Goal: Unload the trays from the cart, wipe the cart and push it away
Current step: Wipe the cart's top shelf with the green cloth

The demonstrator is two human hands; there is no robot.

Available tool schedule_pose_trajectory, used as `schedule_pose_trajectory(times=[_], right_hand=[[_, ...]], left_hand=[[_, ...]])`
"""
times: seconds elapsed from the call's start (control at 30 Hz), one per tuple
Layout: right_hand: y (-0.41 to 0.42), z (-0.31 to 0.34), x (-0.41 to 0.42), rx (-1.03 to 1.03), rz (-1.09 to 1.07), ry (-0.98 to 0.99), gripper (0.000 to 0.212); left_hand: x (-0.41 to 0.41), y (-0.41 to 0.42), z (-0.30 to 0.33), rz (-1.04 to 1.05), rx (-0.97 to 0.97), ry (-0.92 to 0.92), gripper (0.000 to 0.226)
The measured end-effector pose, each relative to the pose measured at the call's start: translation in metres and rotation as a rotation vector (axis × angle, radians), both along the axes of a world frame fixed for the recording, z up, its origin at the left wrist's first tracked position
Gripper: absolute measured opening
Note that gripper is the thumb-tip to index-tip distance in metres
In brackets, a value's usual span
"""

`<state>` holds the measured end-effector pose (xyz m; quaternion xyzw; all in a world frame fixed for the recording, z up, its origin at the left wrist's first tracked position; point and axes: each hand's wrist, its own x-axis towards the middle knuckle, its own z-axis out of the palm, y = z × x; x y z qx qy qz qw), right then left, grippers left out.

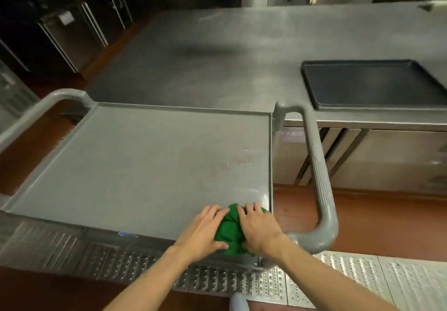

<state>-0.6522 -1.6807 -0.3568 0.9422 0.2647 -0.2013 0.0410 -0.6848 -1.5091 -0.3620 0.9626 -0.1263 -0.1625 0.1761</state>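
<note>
The grey cart (135, 160) stands in front of me, its top shelf bare. A crumpled green cloth (229, 231) lies at the shelf's near right corner. My left hand (205, 231) presses on the cloth's left side and my right hand (257, 231) presses on its right side, fingers spread over it. A dark tray (372, 83) rests on the steel counter (217, 52) to the far right, beyond the cart.
The cart has curved grey handles, one at the right (319, 177) and one at the left (31, 115). A perforated metal floor grate (338, 279) runs under me. Steel cabinets (72, 35) line the left aisle over a red-brown floor.
</note>
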Motion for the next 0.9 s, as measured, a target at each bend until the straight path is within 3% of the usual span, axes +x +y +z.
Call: schedule_pose_trajectory(times=[0.17,0.43,0.9], right_hand=[[0.014,0.001,0.006,-0.013,-0.07,-0.005,0.082],[0.011,-0.017,-0.022,0.121,-0.231,-0.164,0.098],[0.014,-0.038,0.044,0.248,-0.365,-0.225,0.079]], left_hand=[[0.009,0.004,-0.001,-0.106,-0.056,-0.067,0.089],[0.025,0.009,-0.012,-0.242,-0.137,-0.096,0.078],[0.104,0.004,-0.022,-0.29,-0.156,-0.134,0.081]])
